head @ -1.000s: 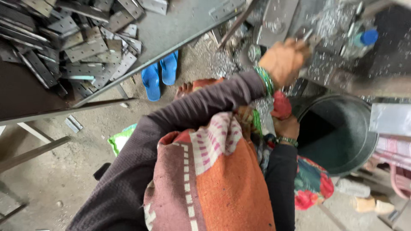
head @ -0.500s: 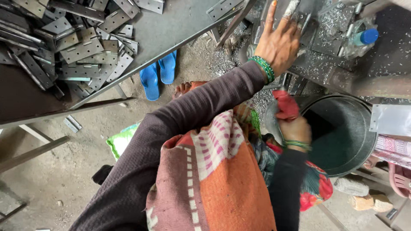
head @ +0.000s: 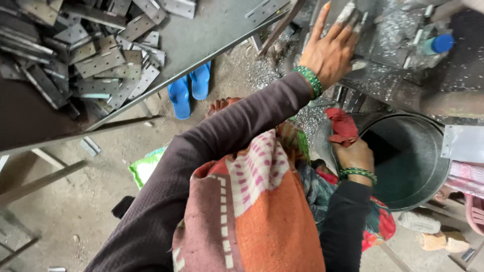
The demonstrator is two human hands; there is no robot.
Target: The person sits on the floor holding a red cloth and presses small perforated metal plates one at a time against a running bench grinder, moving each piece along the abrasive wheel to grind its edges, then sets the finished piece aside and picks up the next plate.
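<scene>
Beside bucket [head: 428, 166] rim, right hand [head: 355, 156] grips rag [head: 343, 126].

Open metal bucket [head: 428, 166] below, cluttered machine bed [head: 393, 75] ahead, hinge-plate pile [head: 85, 55] left

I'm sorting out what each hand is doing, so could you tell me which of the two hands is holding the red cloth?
The right hand, down by the metal drum's rim, grips the red cloth; the left hand reaches up with fingers spread.

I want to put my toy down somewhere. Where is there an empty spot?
The grey tabletop is bare between the pile of metal plates and its front edge. The floor left of the blue sandals is open too. Around the left hand, on the machine, it is crowded with shavings. The right hand holds a red cloth at the metal bucket.
</scene>
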